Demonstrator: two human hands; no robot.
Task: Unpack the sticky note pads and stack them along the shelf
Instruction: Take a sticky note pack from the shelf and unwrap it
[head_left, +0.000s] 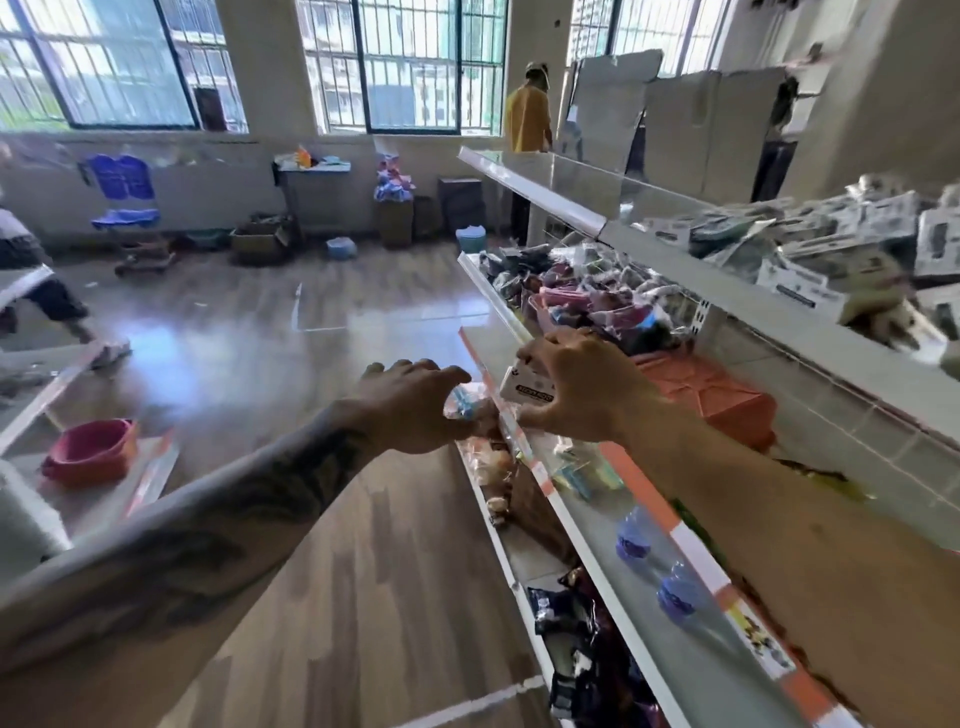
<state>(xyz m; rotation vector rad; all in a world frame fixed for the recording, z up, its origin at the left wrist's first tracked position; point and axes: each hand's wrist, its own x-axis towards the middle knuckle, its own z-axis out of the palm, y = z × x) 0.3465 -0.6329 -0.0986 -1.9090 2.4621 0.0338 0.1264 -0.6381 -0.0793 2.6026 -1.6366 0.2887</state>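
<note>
I see both bare forearms reaching forward to a white metal shop shelf (587, 499) that runs along my right side, its front lip trimmed with an orange and white price strip.

The left hand (415, 410), its forearm marked with dark tattoo patterns, curls its fingers round a small crinkly clear plastic packet (464, 404) with pale blue inside, held just in front of the shelf lip. I take this to be the sticky note pads, though blur hides any detail.

The right hand (582, 387) hovers over the shelf edge with thumb and fingers spread in a claw around a small white card box (527, 382). The fingertips meet the box's top and the thumb sits below it, so I read it as gripping the box. Dark block lettering runs along the box's side, but I cannot read it.

Behind the right hand lies a flat orange plastic tray (711, 389) with a ribbed surface. Further along the same shelf sits a heap of glossy pink and purple wrapped goods (587, 296). Nearer to me on the shelf are two blue bottle caps (654, 566), seen from above. The tier above carries white printed cartons (810, 239), blurred.

On the left, a round pink plastic basin (91, 449) rests on another shelf. The floor (291, 332) is shiny wood-grain plank.
</note>
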